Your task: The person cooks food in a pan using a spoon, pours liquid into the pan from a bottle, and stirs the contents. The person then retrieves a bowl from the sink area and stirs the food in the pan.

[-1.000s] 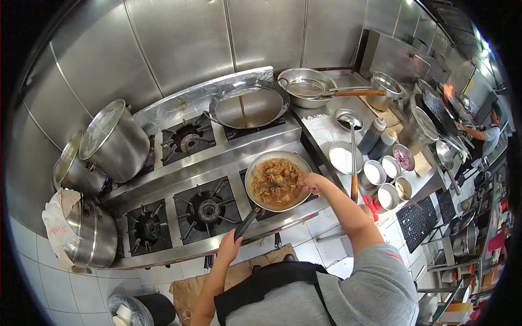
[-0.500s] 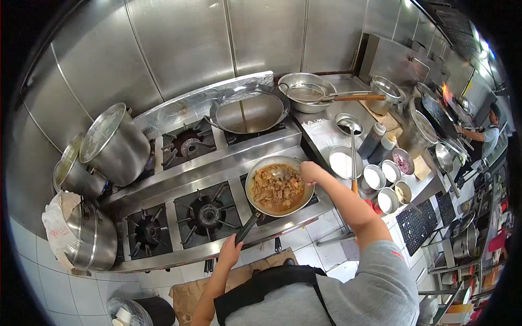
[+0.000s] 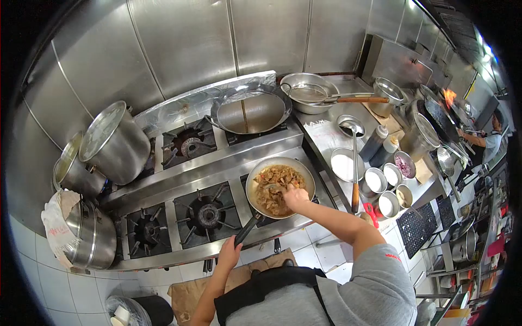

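A frying pan (image 3: 310, 176) with a dark handle sits on the front right burner of the stove. Chopped meat in brown sauce (image 3: 280, 178) covers much of its inside. My left hand (image 3: 230, 253) is closed around the pan handle (image 3: 247, 231), near its end. Over the lower right part of the pan, my right hand (image 3: 295, 199) grips a metal spoon (image 3: 273, 187), whose bowl is down in the meat. The spoon's handle is mostly hidden by my fingers.
A wide wok (image 3: 250, 111) stands behind the pan. Tall pots (image 3: 117, 146) stand at left. On the right counter are a ladle (image 3: 355, 163), sauce bottles (image 3: 375, 142), and several metal containers (image 3: 388, 204). A co-worker (image 3: 489, 141) stands far right near a flame (image 3: 449, 96).
My right hand has moved left and down from the pan's right rim, bringing the spoon lower through the meat. The food has shifted in the pan. My left hand stays on the handle.
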`<state>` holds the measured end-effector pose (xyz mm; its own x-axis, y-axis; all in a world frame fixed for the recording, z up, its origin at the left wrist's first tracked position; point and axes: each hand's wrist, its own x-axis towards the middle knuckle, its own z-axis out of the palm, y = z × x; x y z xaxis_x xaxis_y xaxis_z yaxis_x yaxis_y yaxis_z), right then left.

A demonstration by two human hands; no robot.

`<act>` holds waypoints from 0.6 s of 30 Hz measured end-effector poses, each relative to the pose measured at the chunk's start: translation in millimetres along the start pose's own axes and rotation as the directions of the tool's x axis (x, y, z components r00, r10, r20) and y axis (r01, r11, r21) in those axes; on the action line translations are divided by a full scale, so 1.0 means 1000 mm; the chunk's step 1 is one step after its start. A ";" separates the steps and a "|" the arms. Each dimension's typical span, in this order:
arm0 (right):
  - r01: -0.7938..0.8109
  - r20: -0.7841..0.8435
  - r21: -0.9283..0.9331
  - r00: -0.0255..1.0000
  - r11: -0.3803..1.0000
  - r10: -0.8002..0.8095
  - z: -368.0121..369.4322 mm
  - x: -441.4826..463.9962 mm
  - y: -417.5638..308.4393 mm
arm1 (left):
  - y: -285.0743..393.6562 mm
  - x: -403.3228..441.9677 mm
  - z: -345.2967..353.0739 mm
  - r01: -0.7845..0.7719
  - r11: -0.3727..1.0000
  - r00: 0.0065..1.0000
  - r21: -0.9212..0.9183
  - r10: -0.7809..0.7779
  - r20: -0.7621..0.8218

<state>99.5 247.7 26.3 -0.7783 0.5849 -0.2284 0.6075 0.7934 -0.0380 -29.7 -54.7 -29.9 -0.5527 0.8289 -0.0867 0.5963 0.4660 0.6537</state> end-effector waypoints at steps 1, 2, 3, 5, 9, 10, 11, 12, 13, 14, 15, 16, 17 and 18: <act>0.063 0.019 -0.070 0.998 0.996 -0.062 -0.015 -0.006 0.004 | -0.003 0.000 0.001 -0.004 1.000 1.000 0.009 0.004 -0.005; -0.061 -0.049 0.027 0.997 0.998 0.062 -0.005 0.008 0.014 | -0.003 0.000 0.001 -0.003 1.000 1.000 0.005 0.003 -0.005; -0.076 -0.015 0.000 0.997 0.997 0.076 -0.022 0.011 0.018 | -0.002 0.000 0.001 0.000 1.000 1.000 0.001 0.000 -0.005; -0.105 0.054 -0.057 0.993 0.993 0.108 -0.058 0.017 0.030 | 0.001 -0.001 -0.001 0.009 1.000 1.000 -0.008 -0.009 0.001; -0.281 -0.072 0.185 0.952 0.942 0.298 -0.040 0.054 0.044 | 0.003 0.000 -0.001 0.015 1.000 1.000 -0.005 -0.015 0.007; -0.272 -0.035 0.171 0.959 0.947 0.282 -0.035 0.060 0.037 | 0.002 0.001 0.000 0.012 1.000 1.000 0.000 -0.012 0.003; -0.262 0.004 0.158 0.964 0.952 0.264 -0.033 0.062 0.027 | 0.000 0.002 0.000 0.005 1.000 1.000 0.014 -0.005 -0.003; -0.249 0.001 0.188 0.967 0.950 0.254 -0.030 0.060 0.014 | -0.002 0.002 0.001 -0.002 1.000 1.000 0.027 0.002 -0.008; -0.206 -0.010 0.130 0.978 0.970 0.209 -0.020 0.062 0.005 | -0.004 0.001 0.002 -0.008 0.999 1.000 0.040 0.008 -0.009; -0.139 -0.045 0.084 0.989 0.987 0.144 -0.006 0.060 -0.001 | 0.000 -0.001 -0.001 0.003 1.000 1.000 0.023 -0.003 0.001; -0.074 -0.077 0.034 0.994 0.997 0.076 0.007 0.055 -0.006 | 0.006 -0.001 -0.004 0.012 1.000 1.000 0.005 -0.012 0.010; -0.047 -0.076 0.047 0.996 0.998 0.051 0.015 0.049 -0.012 | 0.010 0.000 -0.006 0.019 1.000 1.000 -0.014 -0.019 0.016; -0.020 -0.077 0.059 0.997 0.998 0.024 0.018 0.041 -0.018 | 0.011 -0.001 -0.006 0.022 1.000 1.000 -0.013 -0.021 0.014; -0.004 -0.045 0.053 0.999 0.999 0.006 0.019 0.032 -0.020 | 0.011 -0.001 -0.006 0.025 1.000 1.000 -0.010 -0.024 0.013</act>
<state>65.4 248.0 1.2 -0.7809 0.5968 -0.1847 0.6180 0.7812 -0.0885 -26.2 -52.5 -18.1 -0.5592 0.8213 -0.1126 0.5766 0.4830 0.6589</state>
